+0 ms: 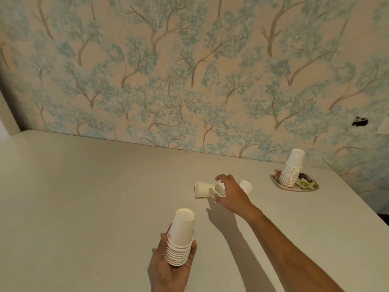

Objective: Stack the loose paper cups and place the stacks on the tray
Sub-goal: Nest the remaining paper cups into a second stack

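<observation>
Two stacks of white paper cups are in view, along with three loose cups and one tray.

The left hand (pixel 170 268) is low in the middle of the view. Its fingers and thumb are curled round the rims of the held stack (pixel 181 237), which is turned bottom up and leans slightly to the right above the pale surface (pixel 84 197). About ten nested rims show in this stack; an exact count is not possible.

The right hand (pixel 233 197) reaches forward over the loose cups with its fingers spread and bent, thumb low and the other fingers arched above. It has nothing clearly in its grasp, and I cannot tell whether it touches any cup.

The three loose cups lie on the surface in a rough row. The left cup (pixel 203 189) lies on its side with its mouth to the left. The middle cup (pixel 220 188) is mostly hidden under the hand. The right cup (pixel 246 186) shows just behind the hand.

Well apart to the right, near the patterned wall (pixel 189 70), is the tray (pixel 311 185), a small flowered dish. On its left part the tray stack (pixel 291 171) stands bottom up, taller than the held stack, its rims too close to count.
</observation>
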